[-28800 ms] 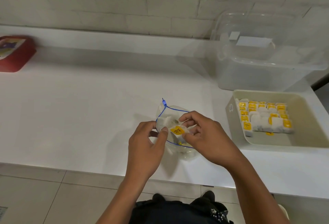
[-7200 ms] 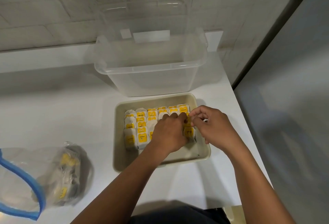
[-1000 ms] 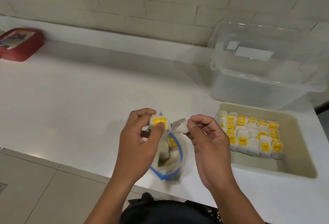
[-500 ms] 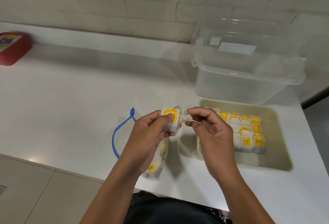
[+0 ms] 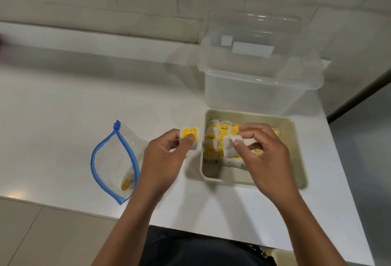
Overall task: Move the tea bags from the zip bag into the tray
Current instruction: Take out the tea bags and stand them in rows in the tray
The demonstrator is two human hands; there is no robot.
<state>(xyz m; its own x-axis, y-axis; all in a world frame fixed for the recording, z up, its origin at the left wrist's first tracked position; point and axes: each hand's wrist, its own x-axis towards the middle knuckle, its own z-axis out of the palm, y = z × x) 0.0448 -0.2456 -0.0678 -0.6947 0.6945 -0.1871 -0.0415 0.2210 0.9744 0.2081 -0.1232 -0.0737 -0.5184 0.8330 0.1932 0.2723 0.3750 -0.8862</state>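
So compared with half a second back, we've swung both hands over from the bag side to the tray side, and the bag has been left lying on its own. That means this pair of tea bags is basically at the drop-off point, we just haven't let go yet.

Going big to small: the smooth white counter [image 5: 63, 107] carries everything. At the back sits a clear, frosted plastic storage tub with a lid [image 5: 258, 79], rigid and boxy. In front of it is the beige rectangular plastic tray [image 5: 296, 145], with rounded corners and a shallow wall, already holding neat rows of white paper tea bags with yellow tags [image 5: 215, 138].

Off to the left, the floppy clear zip bag with the blue seal [image 5: 114, 160] lies open and flat, and we can see at least one more yellow-tagged bag in its bottom corner, so we reckon there's another trip left.

Our right hand [image 5: 264, 155] is over the tray, fingers curled round a soft white crumpled tea bag [image 5: 230, 145]. Our left hand [image 5: 163, 160] hovers just beside the tray's left wall, thumb and fingers pinching a small flat tea bag with a square yellow tag [image 5: 189, 135].
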